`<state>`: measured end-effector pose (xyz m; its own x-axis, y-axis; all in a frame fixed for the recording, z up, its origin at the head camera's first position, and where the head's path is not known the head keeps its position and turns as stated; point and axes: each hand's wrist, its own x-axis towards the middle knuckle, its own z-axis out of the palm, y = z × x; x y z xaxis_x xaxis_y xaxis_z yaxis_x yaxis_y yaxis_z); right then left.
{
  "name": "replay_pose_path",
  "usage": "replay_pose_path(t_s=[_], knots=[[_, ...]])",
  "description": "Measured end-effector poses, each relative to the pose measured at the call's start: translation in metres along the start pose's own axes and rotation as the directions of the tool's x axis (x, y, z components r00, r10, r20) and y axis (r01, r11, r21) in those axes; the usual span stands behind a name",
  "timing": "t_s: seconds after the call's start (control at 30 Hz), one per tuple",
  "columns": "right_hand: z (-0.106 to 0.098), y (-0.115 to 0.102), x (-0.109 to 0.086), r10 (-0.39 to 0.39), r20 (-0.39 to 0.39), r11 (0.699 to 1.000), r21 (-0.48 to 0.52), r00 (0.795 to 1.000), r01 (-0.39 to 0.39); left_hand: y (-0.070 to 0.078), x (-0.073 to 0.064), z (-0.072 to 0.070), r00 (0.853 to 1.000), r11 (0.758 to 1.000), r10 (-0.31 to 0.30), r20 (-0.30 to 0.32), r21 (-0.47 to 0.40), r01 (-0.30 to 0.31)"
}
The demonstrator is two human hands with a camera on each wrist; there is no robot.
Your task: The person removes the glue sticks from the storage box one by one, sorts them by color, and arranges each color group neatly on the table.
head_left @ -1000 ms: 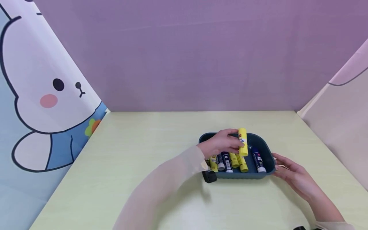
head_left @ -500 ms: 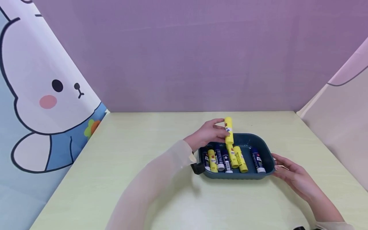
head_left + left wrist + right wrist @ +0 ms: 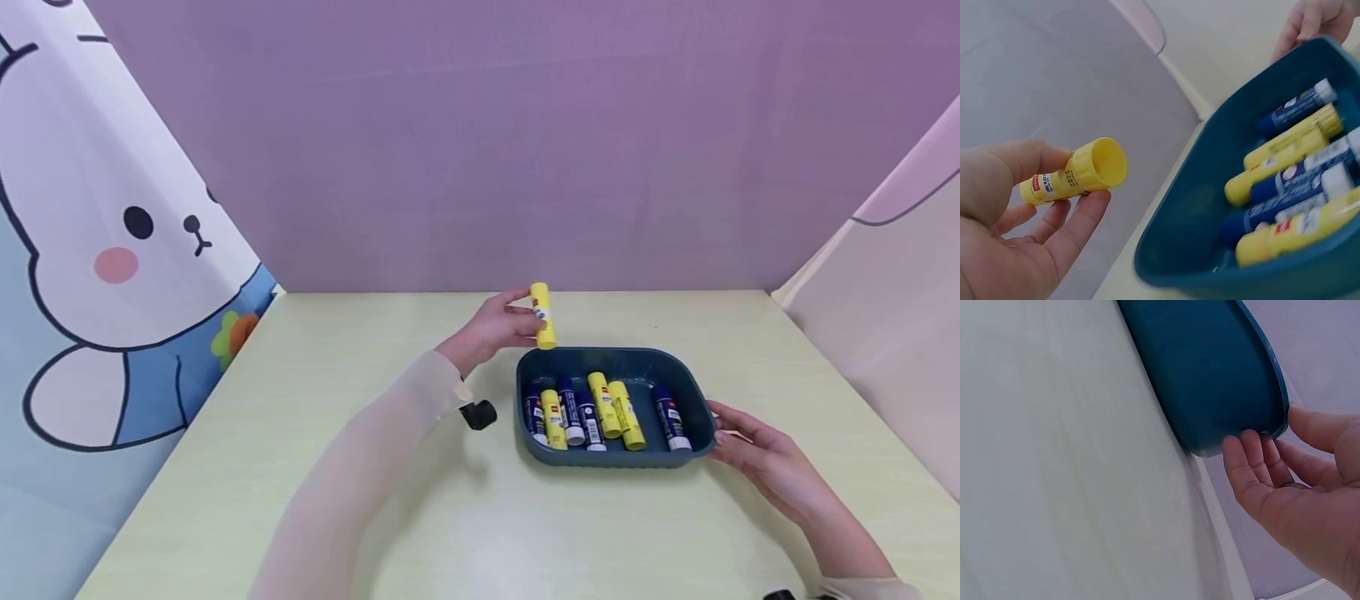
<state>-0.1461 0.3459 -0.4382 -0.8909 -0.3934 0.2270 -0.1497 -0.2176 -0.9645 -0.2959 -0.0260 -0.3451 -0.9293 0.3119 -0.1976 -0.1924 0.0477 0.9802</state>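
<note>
A yellow glue stick [image 3: 543, 317] is held between the thumb and fingers of my left hand [image 3: 491, 329], raised beyond the far left corner of a dark teal plastic basket [image 3: 652, 459]. Its hollow yellow end [image 3: 1110, 164] faces the left wrist camera. Inside the basket lie several more glue sticks, both yellow [image 3: 627, 415] and dark blue with white ends [image 3: 570, 412]. One blue glue stick [image 3: 671, 419] sits apart at the right. My right hand [image 3: 772, 458] grips the basket's right end, its bent fingers against the outer wall and its thumb [image 3: 1316, 425] at the rim.
The basket stands on a pale yellow-green table [image 3: 337, 500]. A purple backdrop [image 3: 480, 150] rises along the far edge. At the left is a panel with a cartoon rabbit [image 3: 82, 200], and a pale panel [image 3: 900, 333] borders the right side.
My left hand has carried the yellow glue stick from above the basket to the left and away, past the rim. The right hand and the basket have stayed in place.
</note>
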Motion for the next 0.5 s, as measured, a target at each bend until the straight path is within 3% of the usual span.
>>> replay_pose_path(t_s=[0.23,0.5], knots=[[-0.001,0.0,0.0,-0.001,0.004,1.0,0.003,1.0,0.001,-0.002,0.002,-0.029,0.997,0.999,0.008,-0.08,-0.046,-0.012],[-0.003,-0.002,-0.001,0.014,0.014,1.0,0.003,1.0,-0.014,-0.01,0.004,-0.05,0.992,0.999,-0.01,-0.123,-0.041,0.005]])
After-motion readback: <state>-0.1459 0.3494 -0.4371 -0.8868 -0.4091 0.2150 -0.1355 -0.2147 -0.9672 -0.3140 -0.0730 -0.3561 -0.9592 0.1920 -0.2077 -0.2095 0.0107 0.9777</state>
